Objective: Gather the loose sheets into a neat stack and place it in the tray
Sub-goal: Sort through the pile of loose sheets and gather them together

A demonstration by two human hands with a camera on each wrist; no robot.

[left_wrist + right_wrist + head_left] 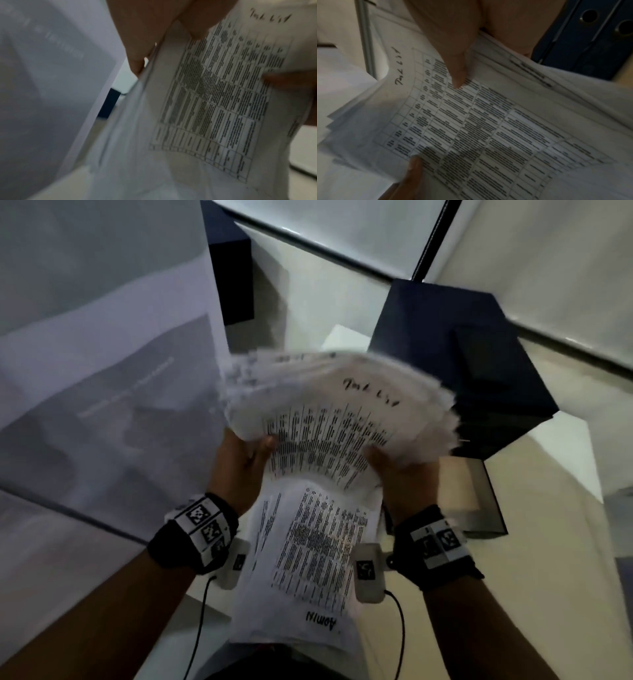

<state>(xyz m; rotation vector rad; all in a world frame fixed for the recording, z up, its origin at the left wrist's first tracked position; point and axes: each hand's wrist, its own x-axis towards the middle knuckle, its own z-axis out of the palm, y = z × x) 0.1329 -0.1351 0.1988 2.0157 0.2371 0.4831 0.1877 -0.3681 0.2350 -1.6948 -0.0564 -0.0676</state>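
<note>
Head view: the sheets (335,419) are gripped, fanned and unsquared, by the left hand (239,463) and right hand (400,474); squaring and traying are judged outstanding.

The lower sheet (308,559), at 6 o'clock in the head view, carries one word in thick handwritten capitals near its bottom edge; seen upside down, it reads "ADMIN". The top sheet (342,412) of the held bundle has a short handwritten note at 1 o'clock above its printed table; it seems to say "Task list", but the letters are blurred. The table text on both sheets is too small to read. The wrist bands (205,525) show black-and-white square code markers.
</note>
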